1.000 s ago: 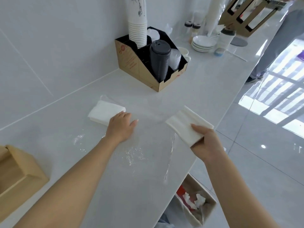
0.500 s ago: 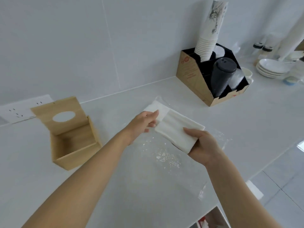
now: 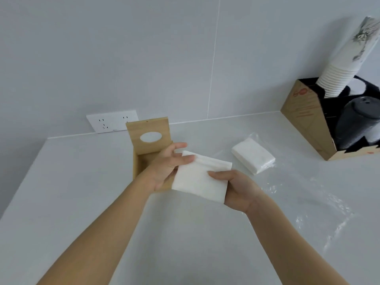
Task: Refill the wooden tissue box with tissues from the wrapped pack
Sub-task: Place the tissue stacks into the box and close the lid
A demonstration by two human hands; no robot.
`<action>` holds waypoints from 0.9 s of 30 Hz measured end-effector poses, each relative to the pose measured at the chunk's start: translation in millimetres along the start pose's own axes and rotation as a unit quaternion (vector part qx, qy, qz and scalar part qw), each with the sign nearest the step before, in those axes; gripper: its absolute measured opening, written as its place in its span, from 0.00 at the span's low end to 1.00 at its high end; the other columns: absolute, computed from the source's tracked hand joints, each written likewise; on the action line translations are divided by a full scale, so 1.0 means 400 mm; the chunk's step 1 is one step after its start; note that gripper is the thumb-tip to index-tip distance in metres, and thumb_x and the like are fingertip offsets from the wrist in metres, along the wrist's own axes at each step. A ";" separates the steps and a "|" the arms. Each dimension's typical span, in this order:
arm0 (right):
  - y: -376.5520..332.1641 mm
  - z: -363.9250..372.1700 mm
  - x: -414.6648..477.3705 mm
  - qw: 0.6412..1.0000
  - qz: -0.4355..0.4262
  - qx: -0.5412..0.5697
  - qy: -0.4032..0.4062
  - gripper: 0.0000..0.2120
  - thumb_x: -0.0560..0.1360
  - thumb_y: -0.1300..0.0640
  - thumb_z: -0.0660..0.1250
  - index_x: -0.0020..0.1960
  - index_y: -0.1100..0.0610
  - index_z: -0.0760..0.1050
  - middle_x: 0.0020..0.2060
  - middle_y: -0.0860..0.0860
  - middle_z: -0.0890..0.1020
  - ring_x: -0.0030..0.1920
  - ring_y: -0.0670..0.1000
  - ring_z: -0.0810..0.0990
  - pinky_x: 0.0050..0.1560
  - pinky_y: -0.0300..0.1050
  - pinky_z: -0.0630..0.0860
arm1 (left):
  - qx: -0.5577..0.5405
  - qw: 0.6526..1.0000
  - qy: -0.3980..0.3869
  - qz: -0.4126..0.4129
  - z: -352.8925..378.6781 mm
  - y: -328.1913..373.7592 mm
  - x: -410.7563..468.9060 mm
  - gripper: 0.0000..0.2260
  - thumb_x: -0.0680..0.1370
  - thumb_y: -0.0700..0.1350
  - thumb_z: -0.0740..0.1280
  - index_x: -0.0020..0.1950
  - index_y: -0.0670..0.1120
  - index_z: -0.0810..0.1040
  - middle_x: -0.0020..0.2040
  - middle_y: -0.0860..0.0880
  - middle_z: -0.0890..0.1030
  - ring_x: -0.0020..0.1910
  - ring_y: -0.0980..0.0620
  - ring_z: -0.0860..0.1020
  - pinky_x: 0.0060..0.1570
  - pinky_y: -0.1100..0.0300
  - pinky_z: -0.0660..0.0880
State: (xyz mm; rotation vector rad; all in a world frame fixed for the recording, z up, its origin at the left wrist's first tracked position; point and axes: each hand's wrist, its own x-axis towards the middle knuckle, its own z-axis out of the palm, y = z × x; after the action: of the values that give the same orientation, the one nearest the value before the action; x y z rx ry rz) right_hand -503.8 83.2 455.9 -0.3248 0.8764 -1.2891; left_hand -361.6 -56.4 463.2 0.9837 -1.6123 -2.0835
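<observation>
Both hands, left [image 3: 164, 167] and right [image 3: 236, 190], are gripping a tissue stack [image 3: 200, 178], hiding the open wooden tissue box's [image 3: 148, 136] interior.

red print on cardboard cup holder [image 3: 306, 114], too blurred to read

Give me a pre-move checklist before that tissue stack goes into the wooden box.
1. Lid raised, box open: ok.
2. Tissue stack gripped at both ends, left hand and right hand: ok.
3. Wooden box interior free of leftovers: cannot tell, the hands hide most of it.
4. Stack lined up with the opening: not ok, it sits right of and in front of the box.
5. Stack free of plastic wrap: ok, wrap lies on the counter.
6. Second stack clear of the path: ok.
</observation>
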 end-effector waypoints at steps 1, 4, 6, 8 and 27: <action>0.002 0.012 0.011 1.000 0.004 -0.003 -0.007 0.21 0.72 0.65 0.63 0.65 0.63 0.73 0.61 0.60 0.78 0.57 0.59 0.80 0.50 0.51 0.79 | 0.007 1.000 0.014 0.009 -0.015 0.001 -0.007 0.25 0.65 0.44 0.75 0.60 0.49 0.73 0.44 0.50 0.82 0.40 0.55 0.82 0.38 0.64 0.75; 0.006 0.045 0.041 1.000 0.015 -0.015 -0.020 0.20 0.71 0.65 0.65 0.63 0.62 0.74 0.59 0.59 0.80 0.55 0.58 0.81 0.47 0.50 0.80 | 0.024 0.998 0.057 0.026 -0.053 0.004 -0.026 0.16 0.70 0.41 0.73 0.57 0.50 0.76 0.49 0.47 0.81 0.41 0.54 0.81 0.38 0.62 0.74; 0.008 0.061 0.058 0.999 0.014 -0.023 -0.028 0.20 0.71 0.65 0.66 0.63 0.62 0.75 0.58 0.59 0.80 0.55 0.58 0.81 0.48 0.50 0.80 | 0.024 0.996 0.079 0.039 -0.066 0.006 -0.034 0.16 0.71 0.41 0.73 0.57 0.50 0.77 0.50 0.47 0.81 0.44 0.53 0.81 0.40 0.61 0.74; 0.010 0.075 0.075 0.999 0.009 -0.033 -0.023 0.20 0.71 0.65 0.66 0.62 0.62 0.75 0.58 0.58 0.81 0.55 0.58 0.81 0.47 0.50 0.80 | 0.023 0.993 0.106 0.053 -0.079 0.009 -0.043 0.13 0.71 0.42 0.73 0.54 0.50 0.79 0.46 0.51 0.80 0.42 0.55 0.81 0.37 0.62 0.74; 0.015 0.154 0.197 0.948 -0.127 -0.162 0.242 0.07 0.72 0.66 0.69 0.50 0.65 0.77 0.47 0.59 0.82 0.47 0.56 0.80 0.49 0.51 0.80 | -0.071 0.974 0.188 -0.107 -0.196 0.038 -0.074 0.04 0.71 0.39 0.72 0.44 0.42 0.80 0.36 0.49 0.82 0.29 0.55 0.80 0.25 0.63 0.75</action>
State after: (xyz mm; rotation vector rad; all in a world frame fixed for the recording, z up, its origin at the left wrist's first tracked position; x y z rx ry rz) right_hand -453.7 -3.3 461.9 -0.3943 1.5128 -1.4923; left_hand -288.8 -98.6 477.1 1.4500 -1.1965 -1.9555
